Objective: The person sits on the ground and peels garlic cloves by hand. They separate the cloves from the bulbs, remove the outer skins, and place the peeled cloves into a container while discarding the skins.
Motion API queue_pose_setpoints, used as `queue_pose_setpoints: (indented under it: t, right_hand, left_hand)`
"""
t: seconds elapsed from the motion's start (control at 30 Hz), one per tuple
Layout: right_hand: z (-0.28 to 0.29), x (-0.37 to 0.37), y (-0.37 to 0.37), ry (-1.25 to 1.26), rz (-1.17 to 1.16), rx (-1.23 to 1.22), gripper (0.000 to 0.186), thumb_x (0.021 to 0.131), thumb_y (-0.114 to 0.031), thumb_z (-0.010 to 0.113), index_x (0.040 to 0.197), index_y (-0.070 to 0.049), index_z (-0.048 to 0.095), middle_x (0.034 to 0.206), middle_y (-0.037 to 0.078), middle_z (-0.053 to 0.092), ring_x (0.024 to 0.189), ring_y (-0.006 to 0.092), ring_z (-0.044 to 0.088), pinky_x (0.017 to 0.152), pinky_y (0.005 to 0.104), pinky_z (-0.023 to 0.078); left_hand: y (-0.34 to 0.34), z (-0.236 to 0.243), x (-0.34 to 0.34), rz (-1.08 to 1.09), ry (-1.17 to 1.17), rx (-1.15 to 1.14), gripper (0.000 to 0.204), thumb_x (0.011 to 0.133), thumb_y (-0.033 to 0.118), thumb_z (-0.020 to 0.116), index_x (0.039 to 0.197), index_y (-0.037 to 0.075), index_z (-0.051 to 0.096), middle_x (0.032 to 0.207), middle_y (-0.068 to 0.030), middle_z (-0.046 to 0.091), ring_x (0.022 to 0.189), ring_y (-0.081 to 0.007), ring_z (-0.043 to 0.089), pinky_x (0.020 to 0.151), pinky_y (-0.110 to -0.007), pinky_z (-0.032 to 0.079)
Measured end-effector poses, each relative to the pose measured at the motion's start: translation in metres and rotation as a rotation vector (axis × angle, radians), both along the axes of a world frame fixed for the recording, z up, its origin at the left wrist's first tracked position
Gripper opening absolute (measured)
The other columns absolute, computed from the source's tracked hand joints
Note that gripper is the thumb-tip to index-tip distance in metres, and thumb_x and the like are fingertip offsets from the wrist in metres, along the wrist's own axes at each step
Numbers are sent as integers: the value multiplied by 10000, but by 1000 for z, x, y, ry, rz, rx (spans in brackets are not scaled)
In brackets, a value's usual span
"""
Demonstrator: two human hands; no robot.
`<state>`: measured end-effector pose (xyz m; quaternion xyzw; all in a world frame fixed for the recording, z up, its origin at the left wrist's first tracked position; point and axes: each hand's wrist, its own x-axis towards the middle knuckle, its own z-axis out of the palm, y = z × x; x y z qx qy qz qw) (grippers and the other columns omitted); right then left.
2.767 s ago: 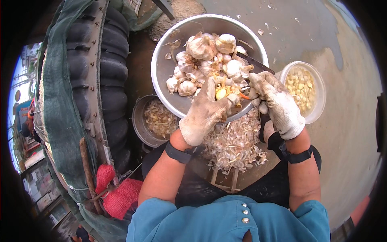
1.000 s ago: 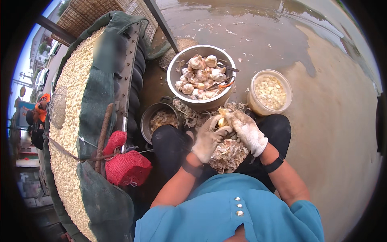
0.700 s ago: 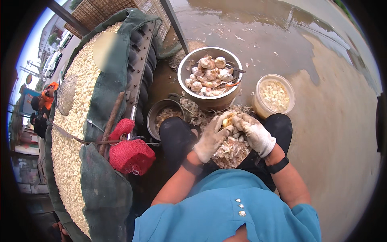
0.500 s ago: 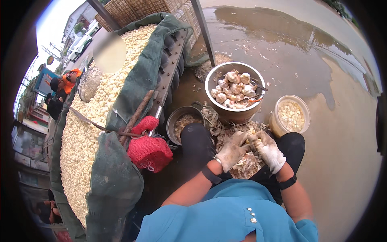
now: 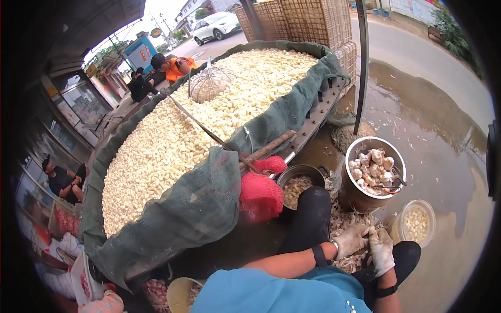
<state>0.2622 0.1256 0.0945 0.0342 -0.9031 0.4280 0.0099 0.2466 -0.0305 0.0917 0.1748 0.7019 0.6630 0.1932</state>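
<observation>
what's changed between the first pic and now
The left hand and right hand moved from the metal bowl back toward the body, over the heap of garlic skins; anything held is unclear. The view swung left, showing more peeled garlic. Garlic bulbs stay in the bowl, the clear tub near it.

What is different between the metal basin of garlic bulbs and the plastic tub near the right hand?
The metal basin looks larger than the plastic tub. The basin is shiny metal, while the tub is pale, translucent plastic. The basin holds whole garlic bulbs, whereas the tub holds loose cloves. Both are round and open at the top.
</observation>
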Motion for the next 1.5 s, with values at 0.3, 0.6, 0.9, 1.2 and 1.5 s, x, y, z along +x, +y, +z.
queue_pose_setpoints:
  t: [0.3, 0.6, 0.9, 1.2, 1.5]
  right_hand:
    - [44, 13, -11, -488, -101, -508, 257, 945, -279, 549, 863, -36, 564, 664, 37, 567, 551, 97, 531, 482, 248, 421]
    - [31, 13, 2, -611, -55, -1047, 290, 975, -374, 527, 1045, -96, 573, 731, -32, 518, 595, 52, 468, 496, 178, 349]
    - [36, 16, 11, -641, -136, -939, 295, 941, -387, 593, 992, -97, 568, 702, -47, 521, 546, 37, 463, 477, 158, 366]
    - [15, 12, 6, -316, -19, -215, 443, 897, -423, 629, 1058, -12, 586, 950, 168, 644, 930, 281, 614, 844, 374, 455]
    - [8, 10, 9, -478, -67, -419, 369, 978, -379, 518, 1046, -24, 596, 763, 72, 615, 665, 129, 570, 620, 279, 472]
  left_hand:
    - [-13, 3, 1, -38, -119, -61, 286, 817, 206, 654, 1037, 24, 626, 846, -113, 639, 805, -249, 607, 736, -359, 484]
    - [-16, 11, 1, -63, -413, 459, 395, 926, 55, 527, 1305, -28, 452, 1036, -55, 578, 880, -117, 569, 821, -270, 490]
    - [-22, 7, -3, -10, -81, 63, 472, 872, 28, 560, 1326, 13, 435, 1161, -71, 550, 990, -113, 555, 842, -274, 481]
    - [-12, 18, 4, 11, 277, -178, 525, 786, 35, 554, 1303, 12, 470, 1265, -167, 512, 1122, -285, 548, 988, -340, 406]
    - [-10, 10, 6, 29, 245, -86, 462, 822, 78, 549, 1279, 32, 501, 1224, -177, 530, 1151, -303, 516, 990, -367, 399]
